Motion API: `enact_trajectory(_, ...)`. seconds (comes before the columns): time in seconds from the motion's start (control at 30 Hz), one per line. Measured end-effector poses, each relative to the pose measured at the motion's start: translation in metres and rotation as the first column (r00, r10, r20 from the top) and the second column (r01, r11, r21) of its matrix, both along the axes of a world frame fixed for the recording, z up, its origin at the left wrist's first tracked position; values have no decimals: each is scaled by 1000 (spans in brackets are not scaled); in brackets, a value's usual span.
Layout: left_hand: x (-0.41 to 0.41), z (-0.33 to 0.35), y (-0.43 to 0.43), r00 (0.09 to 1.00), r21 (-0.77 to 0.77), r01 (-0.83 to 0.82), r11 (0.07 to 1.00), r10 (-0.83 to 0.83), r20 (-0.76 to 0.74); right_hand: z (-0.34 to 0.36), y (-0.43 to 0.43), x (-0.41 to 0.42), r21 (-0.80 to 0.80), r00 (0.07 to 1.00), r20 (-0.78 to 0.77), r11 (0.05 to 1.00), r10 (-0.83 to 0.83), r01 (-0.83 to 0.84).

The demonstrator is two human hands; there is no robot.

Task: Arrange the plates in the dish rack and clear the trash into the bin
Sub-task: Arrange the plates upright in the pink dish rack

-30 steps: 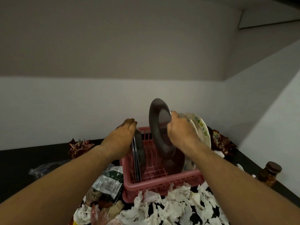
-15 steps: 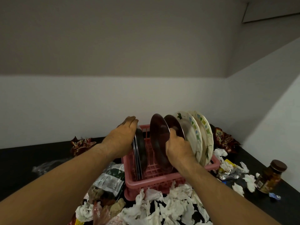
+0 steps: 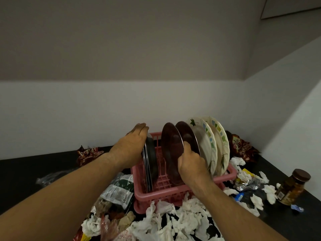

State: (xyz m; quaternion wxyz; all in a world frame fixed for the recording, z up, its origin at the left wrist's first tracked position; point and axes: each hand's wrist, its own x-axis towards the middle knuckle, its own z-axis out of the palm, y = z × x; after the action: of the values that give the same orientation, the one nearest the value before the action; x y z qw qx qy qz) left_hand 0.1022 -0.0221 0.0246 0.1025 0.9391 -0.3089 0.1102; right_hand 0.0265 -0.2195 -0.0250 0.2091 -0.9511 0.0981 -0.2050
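Note:
A pink dish rack stands on the black counter. Several steel plates stand upright at its left end, and my left hand rests flat against them with straight fingers over their top edge. In the middle stands a dark brown plate; my right hand grips its rim, thumb on the edge. Behind it lean a second brown plate and two cream patterned plates. Crumpled white tissues lie in front of the rack.
Snack wrappers and crumpled packets lie left of the rack. A red wrapper sits at the back left, another at the back right. More tissue and foil scraps lie to the right, next to a brown jar.
My right hand has lowered the dark brown plate into the rack until it stands upright in the middle. The left hand stayed on the steel plates.

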Motion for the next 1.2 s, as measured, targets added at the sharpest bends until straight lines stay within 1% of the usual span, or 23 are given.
enact_trajectory(0.13, 4, 0, 3, 1000, -3, 19, 1000, -19, 16, 1, -1, -3, 27, 1000, -6, 1000, -7, 7)
enact_trajectory(0.2, 7, 1, 4, 999, -33, 32, 999, -32, -3, 3, -1, -5, 33, 1000, -18, 999, 9, -8)
enact_trajectory(0.3, 13, 5, 6, 997, -133, 27, 991, -36, -70, 9, -2, -5, 28, 999, -21, 999, 29, -28)
enact_trajectory(0.43, 19, 12, 8, 977, -274, -23, 961, -37, -211, 17, -3, -6, 21, 999, -11, 999, 45, -45)
enact_trajectory(0.5, 20, 14, 8, 959, -363, -51, 930, -56, -277, 22, -1, -8, 24, 998, 28, 998, 58, -59)
enact_trajectory(0.6, 17, 16, 7, 931, -486, -87, 870, -103, -351, 26, 4, -9, 6, 986, 131, 994, 108, -110)
enact_trajectory(0.7, 14, 17, 6, 918, -518, -88, 851, -132, -373, 33, 15, -11, -101, 955, 240, 983, 175, -155)
enact_trajectory(0.77, 14, 19, 5, 911, -538, -101, 837, -140, -389, 36, 25, -12, -125, 932, 278, 971, 231, -203)
enact_trajectory(0.87, 14, 20, 4, 914, -539, -96, 837, -140, -382, 35, 42, -11, -54, 910, 228, 938, 345, -342)
enact_trajectory(0.93, 14, 17, 4, 916, -520, -75, 851, -147, -373, 29, 50, -10, 40, 905, 162, 914, 393, -404)
enact_trajectory(1.0, 14, 14, 5, 917, -520, -63, 852, -156, -367, 22, 55, -8, 118, 902, 119, 896, 416, -429)
enact_trajectory(1.07, 14, 11, 5, 914, -543, -73, 836, -162, -372, 17, 56, -9, 173, 895, 123, 879, 429, -445)
enact_trajectory(1.2, 13, 9, 6, 920, -545, -80, 834, -149, -364, 13, 56, -10, 216, 892, 118, 865, 437, -453)
